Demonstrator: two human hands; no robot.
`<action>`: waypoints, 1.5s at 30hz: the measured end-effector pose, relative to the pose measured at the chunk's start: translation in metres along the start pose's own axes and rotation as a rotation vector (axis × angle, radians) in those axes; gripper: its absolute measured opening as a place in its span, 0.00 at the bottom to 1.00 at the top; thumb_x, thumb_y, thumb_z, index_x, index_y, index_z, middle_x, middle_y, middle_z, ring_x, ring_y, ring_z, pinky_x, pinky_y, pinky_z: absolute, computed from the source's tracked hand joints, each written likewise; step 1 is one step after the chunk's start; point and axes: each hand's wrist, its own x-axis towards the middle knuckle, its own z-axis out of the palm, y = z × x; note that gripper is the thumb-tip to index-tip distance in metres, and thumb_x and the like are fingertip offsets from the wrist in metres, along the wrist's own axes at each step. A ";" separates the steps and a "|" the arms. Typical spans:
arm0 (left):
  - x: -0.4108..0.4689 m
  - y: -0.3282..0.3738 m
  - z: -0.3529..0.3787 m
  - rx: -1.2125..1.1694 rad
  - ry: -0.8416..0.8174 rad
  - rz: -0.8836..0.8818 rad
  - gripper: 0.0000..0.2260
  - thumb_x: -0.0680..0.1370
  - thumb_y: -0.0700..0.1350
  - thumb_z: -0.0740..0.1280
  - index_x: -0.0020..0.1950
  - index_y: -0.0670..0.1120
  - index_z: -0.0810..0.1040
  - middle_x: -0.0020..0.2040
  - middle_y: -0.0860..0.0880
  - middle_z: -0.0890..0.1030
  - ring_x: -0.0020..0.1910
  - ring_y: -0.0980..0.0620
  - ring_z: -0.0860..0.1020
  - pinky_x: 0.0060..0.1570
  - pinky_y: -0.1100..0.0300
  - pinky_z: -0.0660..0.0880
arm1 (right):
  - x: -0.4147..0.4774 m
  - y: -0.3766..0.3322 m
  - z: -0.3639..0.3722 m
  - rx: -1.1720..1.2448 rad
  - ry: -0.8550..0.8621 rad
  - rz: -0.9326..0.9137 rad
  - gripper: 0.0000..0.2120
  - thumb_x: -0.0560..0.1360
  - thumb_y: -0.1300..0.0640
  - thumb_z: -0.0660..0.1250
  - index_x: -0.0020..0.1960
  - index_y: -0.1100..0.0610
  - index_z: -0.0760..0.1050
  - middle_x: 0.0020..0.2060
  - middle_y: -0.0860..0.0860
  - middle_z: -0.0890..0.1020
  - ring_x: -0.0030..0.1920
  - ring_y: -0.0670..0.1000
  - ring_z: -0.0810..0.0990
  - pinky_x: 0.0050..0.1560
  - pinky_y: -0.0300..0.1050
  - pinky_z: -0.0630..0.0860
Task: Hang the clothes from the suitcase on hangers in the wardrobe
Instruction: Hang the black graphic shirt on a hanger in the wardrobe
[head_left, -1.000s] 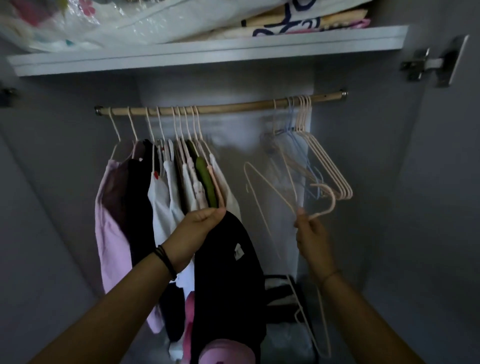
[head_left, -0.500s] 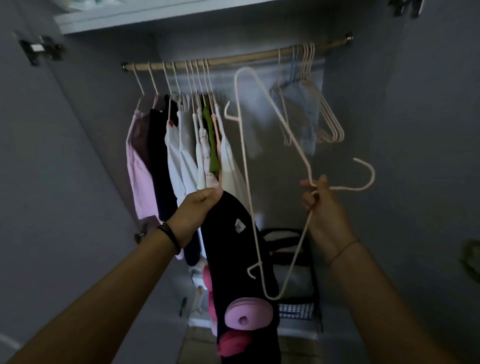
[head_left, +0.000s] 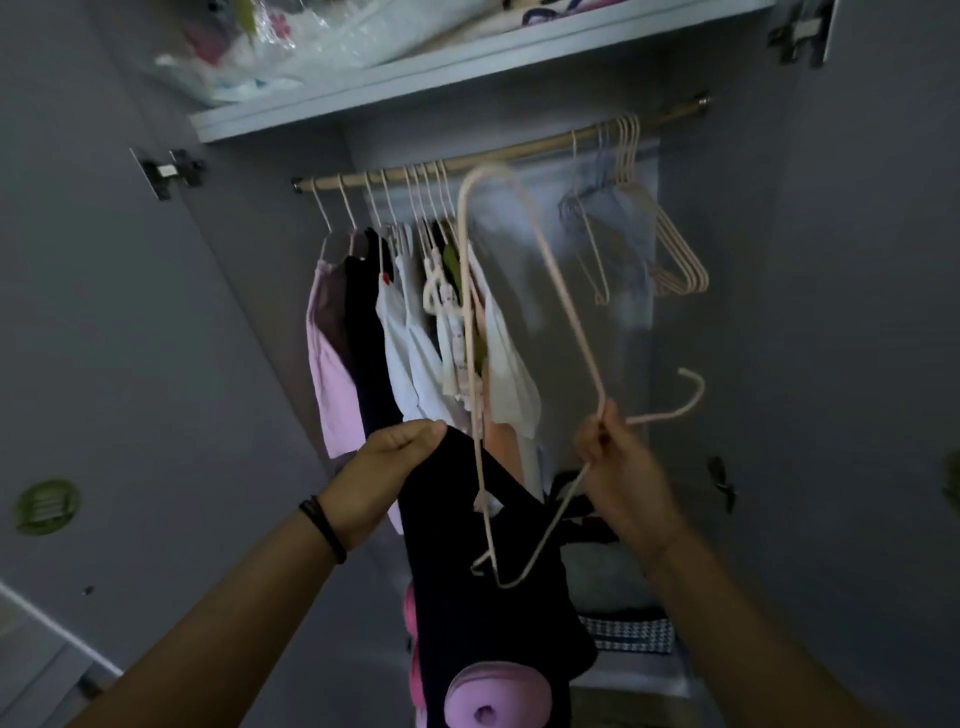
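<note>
Black garment (head_left: 457, 597) (tag (head_left: 487, 503) unreadable) in left hand (head_left: 387, 467), hanger (head_left: 701, 389) in right hand (head_left: 618, 478)

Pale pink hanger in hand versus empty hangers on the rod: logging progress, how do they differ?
The pale pink hanger is off the wooden rod, gripped by the right hand; the empty hangers hang from it. It is tipped sideways; they hang upright. All are bare.

My left hand (head_left: 387, 467) holds the garment (head_left: 488, 597) left of the hanger (head_left: 571, 317) in my right hand (head_left: 621, 478); behind, hung clothes (head_left: 410, 332) fill the rail's (head_left: 519, 149) left, spare hangers (head_left: 670, 249) its right.
</note>
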 end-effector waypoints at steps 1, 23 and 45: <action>-0.003 0.000 -0.005 -0.024 -0.001 0.013 0.16 0.79 0.47 0.60 0.54 0.37 0.81 0.49 0.38 0.83 0.47 0.45 0.82 0.50 0.58 0.78 | -0.003 0.008 -0.007 -0.064 0.015 0.014 0.22 0.79 0.56 0.55 0.28 0.54 0.72 0.22 0.47 0.67 0.24 0.43 0.67 0.30 0.34 0.67; -0.015 0.002 -0.044 -0.123 0.028 -0.038 0.29 0.68 0.60 0.73 0.55 0.36 0.80 0.55 0.34 0.80 0.52 0.39 0.79 0.52 0.55 0.78 | -0.002 0.008 0.065 0.202 -0.224 0.016 0.14 0.71 0.52 0.68 0.31 0.55 0.69 0.26 0.48 0.67 0.29 0.46 0.62 0.39 0.41 0.61; -0.010 0.022 -0.035 -0.297 0.072 0.046 0.11 0.71 0.49 0.69 0.39 0.42 0.85 0.37 0.43 0.84 0.33 0.51 0.83 0.33 0.63 0.78 | -0.018 0.031 -0.026 -0.641 0.090 0.041 0.20 0.79 0.58 0.61 0.28 0.56 0.64 0.22 0.48 0.64 0.24 0.44 0.64 0.30 0.38 0.62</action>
